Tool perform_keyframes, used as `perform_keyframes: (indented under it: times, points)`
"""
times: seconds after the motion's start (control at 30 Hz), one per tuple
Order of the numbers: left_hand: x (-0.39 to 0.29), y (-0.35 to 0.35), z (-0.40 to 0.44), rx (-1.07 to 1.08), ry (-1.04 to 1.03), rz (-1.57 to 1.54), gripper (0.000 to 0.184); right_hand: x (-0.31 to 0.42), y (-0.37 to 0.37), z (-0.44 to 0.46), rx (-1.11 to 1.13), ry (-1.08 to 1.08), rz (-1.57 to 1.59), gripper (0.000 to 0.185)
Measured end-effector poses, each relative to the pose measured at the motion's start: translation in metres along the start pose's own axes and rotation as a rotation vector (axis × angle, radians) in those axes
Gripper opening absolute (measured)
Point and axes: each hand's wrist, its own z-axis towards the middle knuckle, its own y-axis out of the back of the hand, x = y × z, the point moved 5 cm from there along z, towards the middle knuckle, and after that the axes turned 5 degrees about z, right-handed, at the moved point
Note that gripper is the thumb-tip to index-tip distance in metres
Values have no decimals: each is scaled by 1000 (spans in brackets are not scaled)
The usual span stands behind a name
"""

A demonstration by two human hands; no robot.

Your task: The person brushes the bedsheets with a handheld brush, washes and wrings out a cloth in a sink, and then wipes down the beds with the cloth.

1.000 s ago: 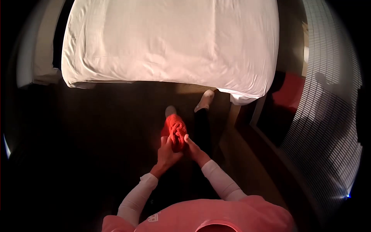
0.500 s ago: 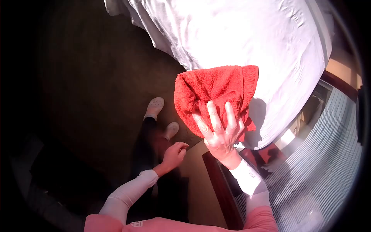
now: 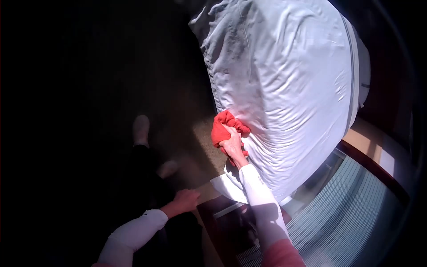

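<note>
A bunched red cloth [image 3: 221, 130] lies against the near edge of the white-sheeted bed [image 3: 293, 89]. My right hand [image 3: 232, 144] grips it, fingers wrapped into the folds, and the sheet beside it is wrinkled. Lower and to the left, my left hand [image 3: 187, 200] hangs away from the bed with its fingers curled together; nothing shows in it.
A window with a slatted blind [image 3: 342, 209] and a dark red frame [image 3: 378, 171] stands at the lower right. My feet in light shoes [image 3: 141, 127] are on the dark floor at the left. A wooden ledge [image 3: 208, 192] runs below the bed corner.
The view has turned further along the bed. The red cloth, spread under my open right hand half a second ago, is now bunched in its grip at the bed's edge. Earlier both hands held it.
</note>
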Motion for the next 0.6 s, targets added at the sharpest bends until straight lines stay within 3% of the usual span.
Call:
perform_keyframes:
  times: [0.07, 0.13, 0.2, 0.27, 0.33, 0.4, 0.47, 0.53, 0.6]
  points:
    - [0, 29, 12, 7, -12, 40, 20, 52, 1, -2, 79, 255, 62, 66]
    - [6, 40, 22, 18, 78, 129, 20, 146, 24, -29, 38, 547, -140, 63]
    - [5, 49, 29, -62, 60, 154, 20, 243, 52, -55, -166, 804, -300, 61]
    - [3, 51, 30, -146, 14, 132, 21, 293, 74, -43, -356, 1052, -480, 69]
    - [-1, 58, 31, -119, 1, 88, 20, 327, 82, -4, -680, 1208, -724, 50]
    - [-6, 64, 28, -87, 2, 59, 20, 326, 79, 61, -912, 1131, -981, 42]
    - [-7, 64, 23, -55, 6, 50, 20, 274, 69, 144, -723, 763, -1102, 56]
    - [-2, 64, 18, -100, 9, 44, 17, 216, 27, 186, -579, 766, -996, 66]
    - [0, 56, 10, -57, 24, 77, 16, 212, -3, 169, -790, 563, -789, 68]
